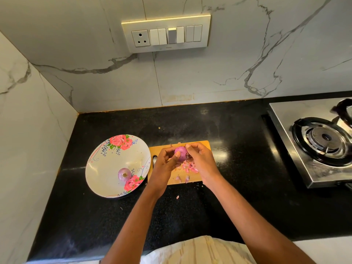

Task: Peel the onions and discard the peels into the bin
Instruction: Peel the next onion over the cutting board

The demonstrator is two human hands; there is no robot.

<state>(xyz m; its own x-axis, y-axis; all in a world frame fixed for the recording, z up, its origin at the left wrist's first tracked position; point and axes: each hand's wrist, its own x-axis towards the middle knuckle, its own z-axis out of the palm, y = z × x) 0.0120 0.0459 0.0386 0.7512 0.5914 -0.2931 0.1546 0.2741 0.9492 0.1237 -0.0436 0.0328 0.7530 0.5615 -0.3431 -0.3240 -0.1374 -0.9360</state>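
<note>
Above the wooden cutting board (205, 144), the left hand (165, 163) grips a round, glossy purple onion (181, 153), thumb across it. The right hand (202, 160) pinches its side. Pink peel scraps (188, 167) lie on the board beneath.

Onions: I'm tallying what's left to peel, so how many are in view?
2. One onion is held above the cutting board by the left hand and right hand. The other onion lies in the floral bowl. None seem hidden.
</note>
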